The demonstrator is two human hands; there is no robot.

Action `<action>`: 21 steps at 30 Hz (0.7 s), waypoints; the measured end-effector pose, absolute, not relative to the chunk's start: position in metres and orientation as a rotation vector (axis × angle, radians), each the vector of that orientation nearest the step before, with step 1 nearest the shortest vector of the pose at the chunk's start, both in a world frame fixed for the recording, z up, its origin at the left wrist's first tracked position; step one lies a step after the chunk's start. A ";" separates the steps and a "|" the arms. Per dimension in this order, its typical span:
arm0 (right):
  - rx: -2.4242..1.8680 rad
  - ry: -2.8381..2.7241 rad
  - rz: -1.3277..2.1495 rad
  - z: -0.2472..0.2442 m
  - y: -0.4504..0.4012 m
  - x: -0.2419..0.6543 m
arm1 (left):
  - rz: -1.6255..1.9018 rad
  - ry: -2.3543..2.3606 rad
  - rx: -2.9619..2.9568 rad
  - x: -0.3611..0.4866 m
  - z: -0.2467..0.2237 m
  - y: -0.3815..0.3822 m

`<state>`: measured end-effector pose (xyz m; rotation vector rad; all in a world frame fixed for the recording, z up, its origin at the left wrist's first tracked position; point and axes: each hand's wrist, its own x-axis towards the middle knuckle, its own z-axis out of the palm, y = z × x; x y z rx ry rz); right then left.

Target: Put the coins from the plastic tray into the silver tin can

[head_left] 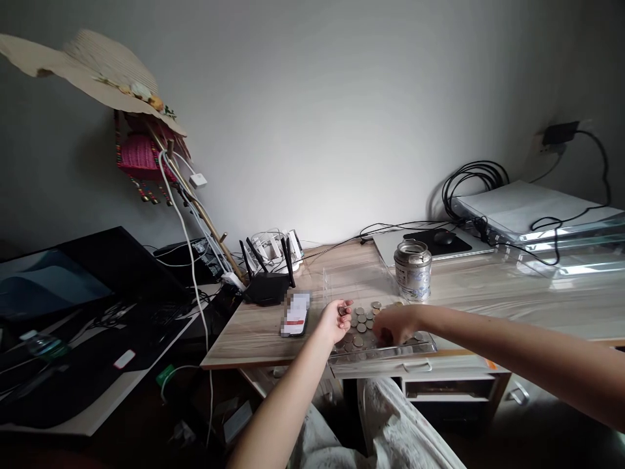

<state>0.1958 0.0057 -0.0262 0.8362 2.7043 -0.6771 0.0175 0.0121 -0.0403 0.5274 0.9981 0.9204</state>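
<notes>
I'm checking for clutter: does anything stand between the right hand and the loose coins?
Nothing visible does: the right hand is down among the coins. The metal tin stands beyond the hand, farther from the person, not between them.

Straw hat, pink bag, black router, mouse on pad

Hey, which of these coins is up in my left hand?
The dark-looking coin at the fingers of your left hand. It shows held, whereas the other coins in plain view lie spread on the clear plastic tray.
</notes>
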 end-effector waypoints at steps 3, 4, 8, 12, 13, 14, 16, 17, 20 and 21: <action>0.812 2.645 -0.514 -0.020 0.006 0.203 | 0.892 0.992 0.530 0.019 -0.041 0.011; 0.813 2.628 -0.484 -0.019 0.005 0.206 | 0.884 0.990 0.530 0.020 -0.041 0.010; 0.861 2.589 -0.447 -0.014 0.000 0.215 | 0.861 0.980 0.531 0.023 -0.040 0.010; 0.920 2.553 -0.421 -0.012 -0.001 0.217 | 0.841 0.976 0.537 0.025 -0.038 0.009; 0.931 2.542 -0.417 -0.013 -0.001 0.216 | 0.839 0.981 0.535 0.025 -0.038 0.009; 0.941 2.527 -0.415 -0.013 0.000 0.215 | 0.840 0.987 0.531 0.025 -0.039 0.009; 0.952 2.489 -0.424 -0.014 0.001 0.212 | 0.850 1.004 0.518 0.025 -0.039 0.008; 0.956 2.468 -0.435 -0.015 0.002 0.211 | 0.857 1.012 0.512 0.025 -0.039 0.007; 0.964 2.421 -0.491 -0.015 0.003 0.207 | 0.921 1.004 0.479 0.026 -0.039 0.004; 0.969 2.418 -0.508 -0.014 0.003 0.205 | 0.960 0.986 0.456 0.027 -0.038 0.003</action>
